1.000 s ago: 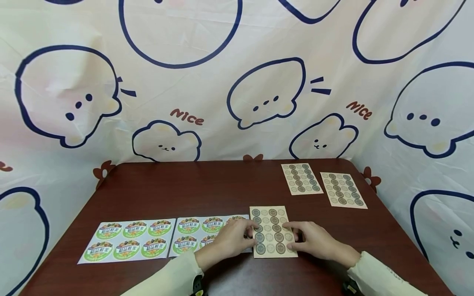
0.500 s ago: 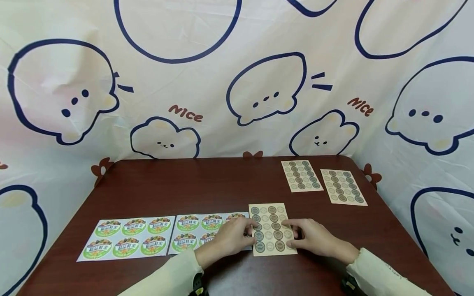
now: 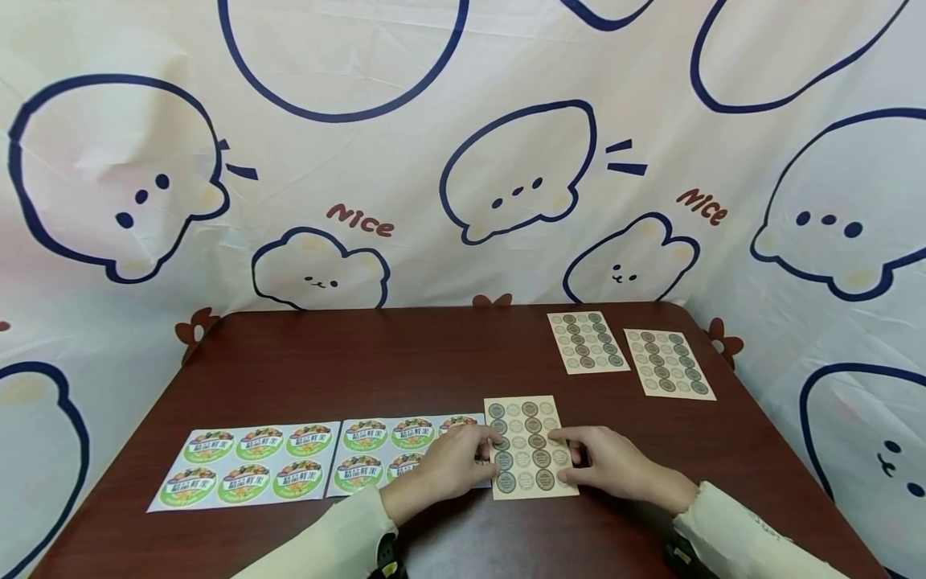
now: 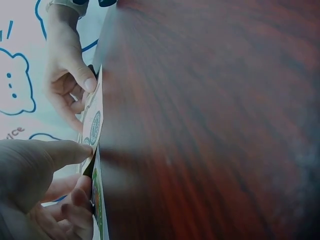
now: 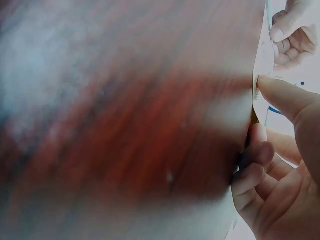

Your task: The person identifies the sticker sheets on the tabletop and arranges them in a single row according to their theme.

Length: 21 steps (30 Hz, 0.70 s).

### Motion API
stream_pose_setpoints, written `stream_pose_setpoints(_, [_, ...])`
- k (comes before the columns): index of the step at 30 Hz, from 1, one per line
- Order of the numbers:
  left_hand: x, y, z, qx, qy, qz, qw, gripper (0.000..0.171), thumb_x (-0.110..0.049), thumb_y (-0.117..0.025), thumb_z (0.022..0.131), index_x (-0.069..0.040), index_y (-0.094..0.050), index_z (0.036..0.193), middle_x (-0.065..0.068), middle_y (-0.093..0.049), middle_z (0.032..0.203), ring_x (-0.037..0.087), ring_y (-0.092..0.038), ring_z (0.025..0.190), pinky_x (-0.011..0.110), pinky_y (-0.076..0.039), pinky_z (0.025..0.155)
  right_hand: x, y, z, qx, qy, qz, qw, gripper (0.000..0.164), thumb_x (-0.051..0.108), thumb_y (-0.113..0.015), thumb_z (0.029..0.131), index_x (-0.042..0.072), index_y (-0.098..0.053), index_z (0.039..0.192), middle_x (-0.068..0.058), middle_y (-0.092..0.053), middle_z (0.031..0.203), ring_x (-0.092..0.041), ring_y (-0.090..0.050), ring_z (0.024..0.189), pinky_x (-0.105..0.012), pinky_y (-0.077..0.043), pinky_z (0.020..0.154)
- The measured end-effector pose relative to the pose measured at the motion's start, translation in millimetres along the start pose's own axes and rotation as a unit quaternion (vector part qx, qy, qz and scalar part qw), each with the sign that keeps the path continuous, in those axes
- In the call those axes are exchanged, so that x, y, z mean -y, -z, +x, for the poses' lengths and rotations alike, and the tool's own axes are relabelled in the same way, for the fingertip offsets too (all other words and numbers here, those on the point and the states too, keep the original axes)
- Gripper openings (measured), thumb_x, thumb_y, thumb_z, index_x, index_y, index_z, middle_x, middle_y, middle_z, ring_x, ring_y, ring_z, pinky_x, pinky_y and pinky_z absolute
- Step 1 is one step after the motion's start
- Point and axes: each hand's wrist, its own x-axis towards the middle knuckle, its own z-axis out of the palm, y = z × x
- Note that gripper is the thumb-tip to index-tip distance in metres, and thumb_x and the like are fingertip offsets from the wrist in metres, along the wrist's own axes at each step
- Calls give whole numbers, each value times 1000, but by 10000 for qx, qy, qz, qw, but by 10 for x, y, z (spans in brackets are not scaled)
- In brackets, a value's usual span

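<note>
A cream sheet of round stickers [image 3: 531, 450], printed in columns of grey, pale and brown circles, lies at the front middle of the table. My left hand [image 3: 450, 465] pinches its left edge between thumb and fingers. On the opposite side, my right hand [image 3: 615, 464] grips the right edge the same way. In the left wrist view the sheet [image 4: 95, 117] appears nearly edge-on, thumbs on top and fingertips beneath. The right wrist view shows the right thumb [image 5: 285, 97] pressing on the sheet's face, with the other fingers curled below.
Two white sheets of green fruit-label stickers, a left one [image 3: 242, 470] and a right one [image 3: 365, 458], lie side by side; my left hand partly covers the right one. Two more cream sticker sheets, one [image 3: 589, 343] beside another [image 3: 669, 364], lie back right. A patterned cloth [image 3: 405, 177] surrounds the table.
The head view has tilted slightly, shifting everything a little upward in it. Both hands keep their grip on the cream sticker sheet, which stays in place.
</note>
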Motion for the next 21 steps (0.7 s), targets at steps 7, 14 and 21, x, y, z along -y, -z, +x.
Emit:
stream_pose_setpoints(7, [31,-10,27,12,-85,-48,10000,32,-13,-81,81,-8,-73,112,-5,-60,77,2,-43,64,20,-38,59,1,15,18,33,-28,-21,10000,53,34,-81,85,13,-66,131,12,-52,74,3,-45,63,-19,-37,58])
stream_pose_setpoints(14, [65,-9,54,-45,-206,26,9998,34,-12,-82,79,-7,-73,111,-5,-58,75,1,-42,62,19,-38,59,10,27,39,70,-82,-17,9999,55,33,-82,84,13,-65,133,11,-52,75,2,-44,65,-19,-37,60])
stream_pose_setpoints(21, [71,-19,50,111,-199,-48,9997,32,-12,-82,80,-7,-73,110,-6,-56,73,0,-41,61,19,-37,59,3,4,21,98,-88,140,9998,55,29,-84,82,11,-64,131,11,-52,74,1,-45,65,-19,-39,62])
